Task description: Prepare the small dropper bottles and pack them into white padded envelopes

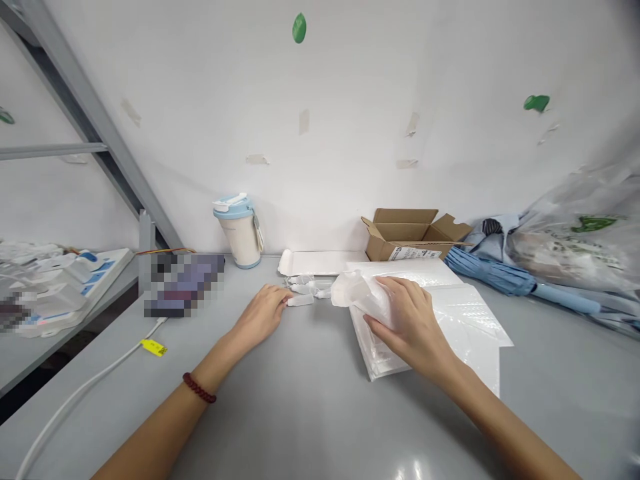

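Note:
My left hand pinches the end of a small translucent plastic tube lying on the grey table. Several similar tubes lie in a loose group just behind it. My right hand is wrapped round a translucent white bubble-wrap pouch, its mouth facing left toward the tubes. Whether anything is inside the pouch I cannot tell. Under the right hand rests a stack of white bubble mailers. A shallow white carton stands behind the tubes, against the wall.
An open cardboard box stands at the back right, beside a folded blue umbrella and a plastic bag. A cream tumbler stands at the back left. Near it lies a blurred-out device with a white cable.

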{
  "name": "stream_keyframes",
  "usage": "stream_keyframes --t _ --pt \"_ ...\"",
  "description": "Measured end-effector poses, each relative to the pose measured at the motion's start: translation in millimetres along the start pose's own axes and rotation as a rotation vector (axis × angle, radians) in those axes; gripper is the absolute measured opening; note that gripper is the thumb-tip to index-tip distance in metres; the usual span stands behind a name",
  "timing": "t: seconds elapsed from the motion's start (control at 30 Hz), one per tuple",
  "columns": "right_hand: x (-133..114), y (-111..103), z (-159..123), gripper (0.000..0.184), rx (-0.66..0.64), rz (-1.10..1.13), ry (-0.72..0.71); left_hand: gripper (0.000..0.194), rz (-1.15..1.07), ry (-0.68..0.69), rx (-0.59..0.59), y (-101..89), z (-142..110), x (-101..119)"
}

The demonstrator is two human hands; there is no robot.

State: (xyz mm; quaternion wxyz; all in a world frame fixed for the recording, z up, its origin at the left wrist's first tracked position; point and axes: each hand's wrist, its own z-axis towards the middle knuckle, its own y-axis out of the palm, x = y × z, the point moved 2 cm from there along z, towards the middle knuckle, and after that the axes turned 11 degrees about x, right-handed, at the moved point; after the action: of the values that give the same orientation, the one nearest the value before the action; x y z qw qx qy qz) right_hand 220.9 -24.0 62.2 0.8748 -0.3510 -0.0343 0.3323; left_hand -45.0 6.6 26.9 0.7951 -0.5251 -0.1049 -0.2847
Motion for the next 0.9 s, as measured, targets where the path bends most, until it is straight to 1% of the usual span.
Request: stream_keyframes --t 0.07,0.17,0.23,0.3,0.37,0.4,0.47,0.53,0.6,0.7,0.9 --pt "1 1 0 0.049 -0.021 -0.004 0.013 0.023 -0.093 -0.036 0.015 -5.7 1 1" --pt "2 1 0 0.051 -0.037 -0.011 0.019 0.016 -0.274 -0.174 0.078 -17.3 4 5" --pt "2 2 0 0.052 -0.051 -0.016 0.023 0.017 -0.385 -0.266 0.113 -25.1 5 10" --pt "1 2 0 0.053 -0.074 -0.02 0.024 0.019 -0.497 -0.303 0.144 -31.1 5 19" --pt "0 2 0 0.055 -0.098 -0.02 0.017 0.017 -0.568 -0.296 0.179 -33.7 2 29" --pt "0 2 -1 0.056 -0.108 -0.018 0.012 0.015 -0.575 -0.268 0.193 -33.4 0 34" --pt "-2 2 0 0.058 -0.132 -0.006 -0.011 0.009 -0.548 -0.164 0.21 -30.0 -4 45" --pt "-6 2 -1 0.058 -0.157 0.016 -0.055 0.01 -0.519 -0.048 0.214 -23.7 -9 55" --pt "-9 2 -1 0.058 -0.171 0.042 -0.11 0.012 -0.536 0.008 0.211 -16.4 -15 63" --pt "-13 2 -1 0.06 -0.183 0.072 -0.158 0.015 -0.604 0.008 0.196 -7.9 -20 72" --pt "-14 0 -2 0.061 -0.192 0.123 -0.16 0.022 -0.752 -0.113 0.105 -2.0 -25 80"
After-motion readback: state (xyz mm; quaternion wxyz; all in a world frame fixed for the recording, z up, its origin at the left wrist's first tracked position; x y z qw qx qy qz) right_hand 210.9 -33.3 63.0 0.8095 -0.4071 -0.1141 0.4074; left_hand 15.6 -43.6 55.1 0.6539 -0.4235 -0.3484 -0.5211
